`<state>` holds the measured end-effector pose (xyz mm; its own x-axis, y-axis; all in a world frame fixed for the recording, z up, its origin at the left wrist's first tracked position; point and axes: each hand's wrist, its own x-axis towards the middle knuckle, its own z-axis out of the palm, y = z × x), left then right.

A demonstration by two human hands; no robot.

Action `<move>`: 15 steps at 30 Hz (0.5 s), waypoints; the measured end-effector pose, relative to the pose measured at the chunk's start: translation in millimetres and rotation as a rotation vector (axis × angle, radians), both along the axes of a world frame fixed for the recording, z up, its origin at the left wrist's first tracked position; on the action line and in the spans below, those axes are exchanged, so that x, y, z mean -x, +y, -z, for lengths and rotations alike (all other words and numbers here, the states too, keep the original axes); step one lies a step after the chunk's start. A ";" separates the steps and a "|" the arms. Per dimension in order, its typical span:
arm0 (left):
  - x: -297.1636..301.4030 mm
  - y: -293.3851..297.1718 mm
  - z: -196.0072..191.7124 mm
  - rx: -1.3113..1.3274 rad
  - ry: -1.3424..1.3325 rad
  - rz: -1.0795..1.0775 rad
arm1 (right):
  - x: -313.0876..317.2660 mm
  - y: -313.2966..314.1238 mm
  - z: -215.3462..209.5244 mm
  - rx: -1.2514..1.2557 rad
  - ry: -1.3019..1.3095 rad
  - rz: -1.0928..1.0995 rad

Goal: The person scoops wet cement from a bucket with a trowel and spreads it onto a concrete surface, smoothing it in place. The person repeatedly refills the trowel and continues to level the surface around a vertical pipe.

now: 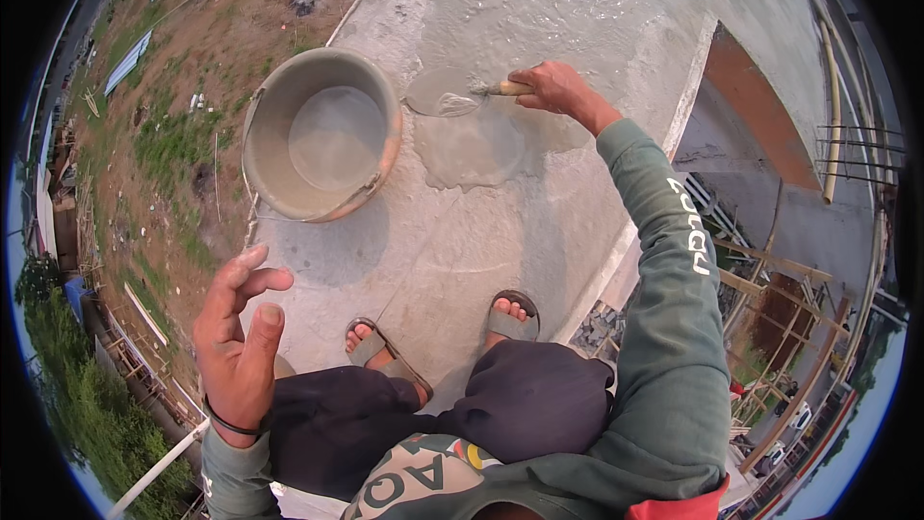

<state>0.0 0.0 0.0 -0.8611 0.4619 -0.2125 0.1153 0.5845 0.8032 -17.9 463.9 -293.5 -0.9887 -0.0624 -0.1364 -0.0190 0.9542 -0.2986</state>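
Observation:
My right hand (556, 91) is closed around the wooden handle of a trowel (433, 89). Its rounded blade, smeared with grey slurry, lies on or just above a wet patch of cement slurry (467, 149); I cannot tell if it touches. To the left of the blade stands a wide bucket (375, 169) with thin grey liquid in its bottom. My left hand (241, 327) is raised below the bucket, fingers apart and curved, holding nothing. Grey residue marks its fingertips.
I crouch in sandals on a concrete slab (433, 250). Wet, shiny slurry covers its far part. The slab ends at a left edge above grassy ground (173, 135). To the right is an opening (751, 116) with a drop, with bamboo poles and timber framing (780, 289) lower down.

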 end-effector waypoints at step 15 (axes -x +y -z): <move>28.5 -2.3 32.1 0.076 0.246 0.249 | -106.9 37.5 -8.8 -0.069 0.036 0.279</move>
<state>-28.5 -2.3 -32.1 -0.7536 0.6551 -0.0542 0.4467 0.5707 0.6890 89.0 501.4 -284.7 -0.9706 0.2210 -0.0953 0.2377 0.9421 -0.2367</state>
